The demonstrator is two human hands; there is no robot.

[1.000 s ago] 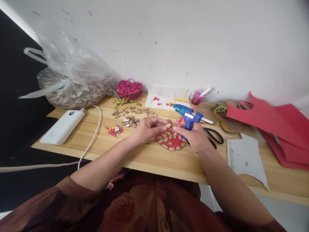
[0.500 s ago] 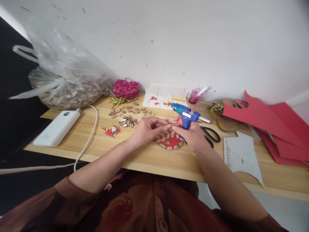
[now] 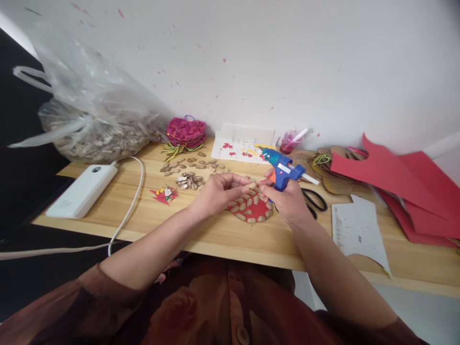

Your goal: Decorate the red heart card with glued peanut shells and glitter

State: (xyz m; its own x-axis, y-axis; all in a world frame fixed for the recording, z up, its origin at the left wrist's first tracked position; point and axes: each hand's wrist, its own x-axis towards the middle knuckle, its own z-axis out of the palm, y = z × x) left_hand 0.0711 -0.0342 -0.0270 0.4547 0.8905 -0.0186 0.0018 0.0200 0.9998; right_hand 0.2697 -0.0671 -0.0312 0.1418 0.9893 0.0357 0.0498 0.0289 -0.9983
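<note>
A red round piece [image 3: 258, 211] lies on the table with peanut shells [image 3: 243, 207] set along its edge and across its middle. Over its far side, my left hand [image 3: 217, 195] pinches a single peanut shell [image 3: 252, 186] between thumb and fingers. My right hand [image 3: 287, 199] is wrapped round a blue glue gun [image 3: 283, 171], whose nozzle points up and to the left and whose white glue stick juts out at the back. The right thumb and fingertips are close to the pinched shell; whether they touch it I cannot tell.
Loose peanut shells [image 3: 190, 180] and red scraps [image 3: 164, 194] lie left of my hands. Further left are a white power bank [image 3: 81, 190] with a cable and a plastic bag of shells [image 3: 104, 143]. Black-handled scissors [image 3: 316, 200], grey card [image 3: 355, 227] and red sheets [image 3: 406, 187] lie right.
The glue gun has shifted slightly right and down in my right hand's grip. My right fingers have moved a little away from the peanut shell, which stays in my left hand.
</note>
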